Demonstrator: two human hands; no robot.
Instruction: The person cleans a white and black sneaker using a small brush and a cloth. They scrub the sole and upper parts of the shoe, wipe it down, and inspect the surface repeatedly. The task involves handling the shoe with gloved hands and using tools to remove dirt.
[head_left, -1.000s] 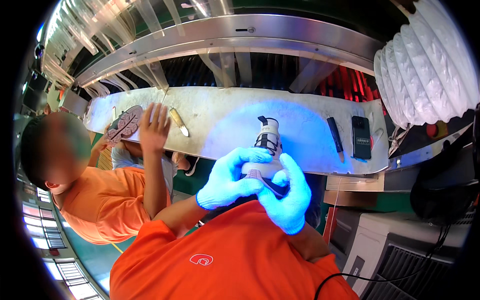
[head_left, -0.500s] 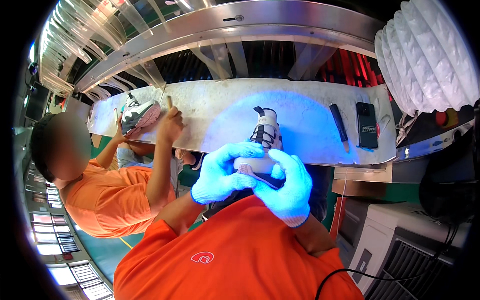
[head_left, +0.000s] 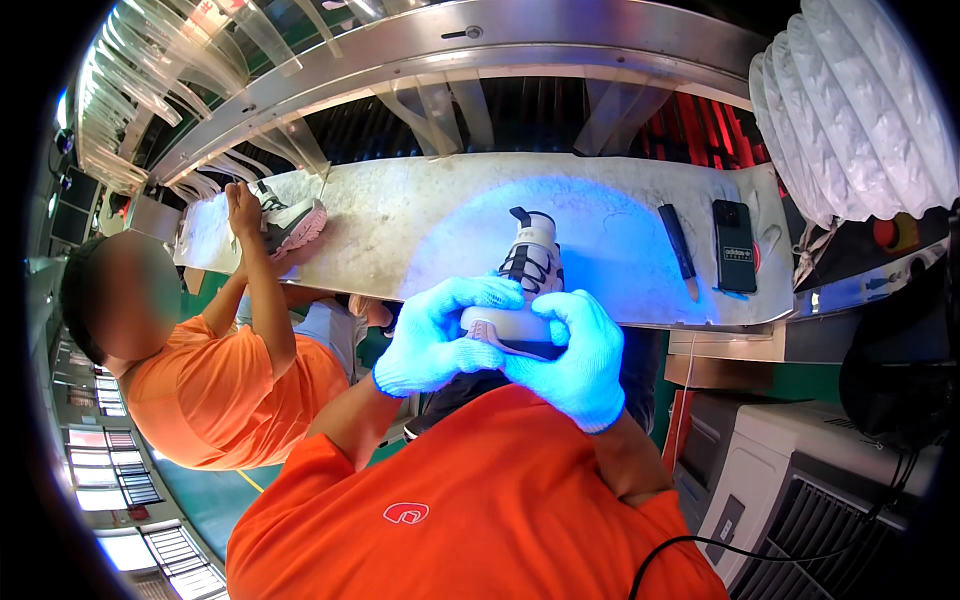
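Note:
A white and grey sneaker (head_left: pixel 531 262) with black laces points its toe toward me at the front edge of the bench, under blue light. My left hand (head_left: pixel 436 338), in a knit glove, grips the left side of the toe, thumb low and fingers on top. On the other side, my right hand (head_left: pixel 578 362), gloved as well, closes round the toe with its fingers bent over the upper. Both thumbs lie near the front of the sole. My palms and fingers hide much of the toe's sides and underside.
A black-handled tool (head_left: pixel 677 245) and a dark phone (head_left: pixel 734 247) lie on the bench (head_left: pixel 385 225) to the right. At left, a co-worker's hand (head_left: pixel 243 211) is beside another sneaker (head_left: pixel 294 228). A metal rail (head_left: pixel 560 47) runs behind; a white duct (head_left: pixel 850 110) hangs at right.
My right hand's fingers have shifted on the toe, and the sneaker has moved slightly left. The co-worker's raised hand has gone from right of their sneaker to its left.

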